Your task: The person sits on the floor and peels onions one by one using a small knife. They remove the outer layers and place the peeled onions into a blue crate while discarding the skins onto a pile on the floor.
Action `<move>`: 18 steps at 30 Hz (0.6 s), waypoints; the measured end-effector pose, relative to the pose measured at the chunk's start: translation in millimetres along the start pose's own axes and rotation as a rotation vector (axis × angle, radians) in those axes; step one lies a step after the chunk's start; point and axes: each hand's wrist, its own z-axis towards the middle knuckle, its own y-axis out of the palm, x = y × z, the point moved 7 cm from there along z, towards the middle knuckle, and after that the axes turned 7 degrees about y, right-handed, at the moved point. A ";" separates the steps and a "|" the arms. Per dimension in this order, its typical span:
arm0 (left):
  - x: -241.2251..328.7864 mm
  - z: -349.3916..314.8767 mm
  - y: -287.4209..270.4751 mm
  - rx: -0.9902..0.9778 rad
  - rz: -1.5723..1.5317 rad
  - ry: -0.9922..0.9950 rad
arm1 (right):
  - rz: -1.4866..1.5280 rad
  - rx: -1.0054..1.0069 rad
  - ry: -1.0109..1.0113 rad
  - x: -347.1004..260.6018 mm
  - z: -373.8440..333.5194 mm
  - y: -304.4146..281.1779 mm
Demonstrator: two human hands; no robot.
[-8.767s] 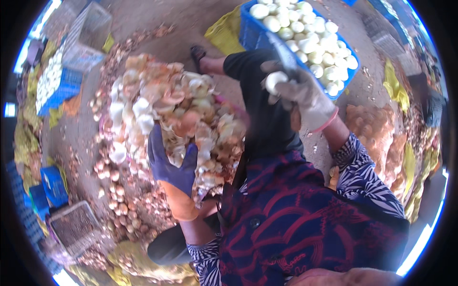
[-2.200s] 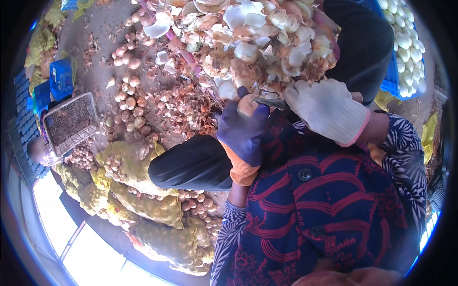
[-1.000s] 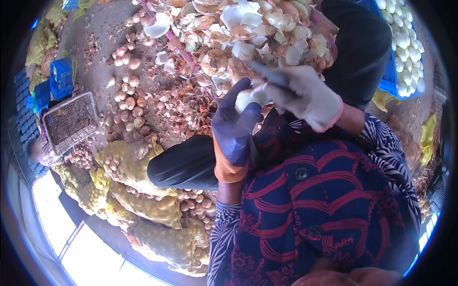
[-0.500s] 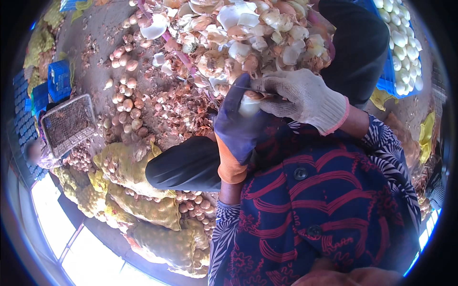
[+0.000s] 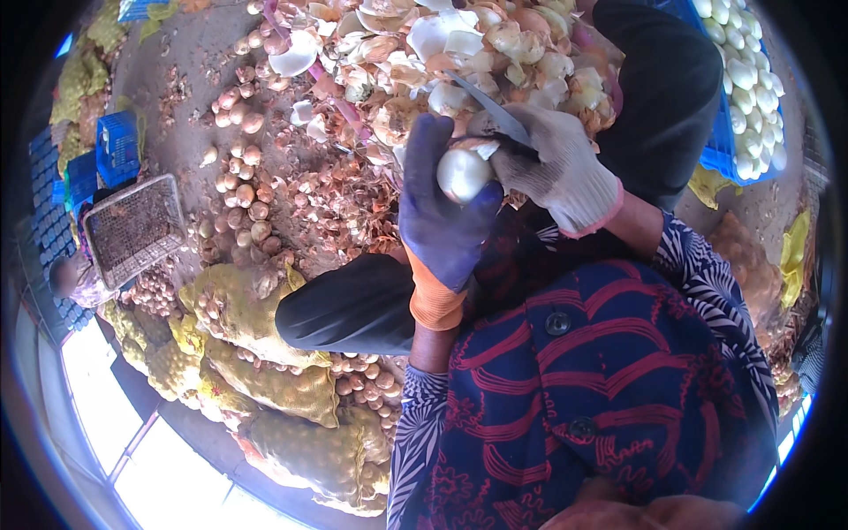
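My left hand (image 5: 446, 216), in a purple and orange glove, is wrapped round an onion (image 5: 463, 176). Most of the onion shows smooth and white, with a scrap of brown skin at its top. Close against its right side is my right hand (image 5: 558, 159), in a whitish knitted glove, gripping a knife (image 5: 491, 108). The blade points up and to the left, above the onion; the handle is hidden in my fingers. Just beyond both hands lies a large heap of onion peels (image 5: 415, 66).
A blue crate (image 5: 723, 150) of peeled white onions (image 5: 749, 97) stands at the far right. Unpeeled onions (image 5: 238, 185) are scattered on the floor to the left. Yellow mesh sacks (image 5: 274, 380) lie at the lower left, near a wire-sided basket (image 5: 132, 230). Another person (image 5: 79, 283) is at the left edge.
The onion has turned, so more of its white surface shows. My right hand has drawn slightly away, and the knife blade now points up past the onion.
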 end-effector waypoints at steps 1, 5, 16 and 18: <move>6.1 1.9 -0.8 0.043 -0.027 0.017 | -0.081 0.112 -0.187 -8.6 -4.8 -6.3; 5.2 -10.5 -2.5 0.046 0.020 -0.106 | -0.054 0.152 -0.372 -17.0 -15.6 -9.9; -27.6 18.2 10.5 -0.281 -0.566 -0.090 | 0.874 -0.172 0.357 43.1 12.8 15.0; -27.5 22.9 13.3 -0.293 -0.553 -0.140 | 0.862 -0.163 0.409 56.9 16.0 18.4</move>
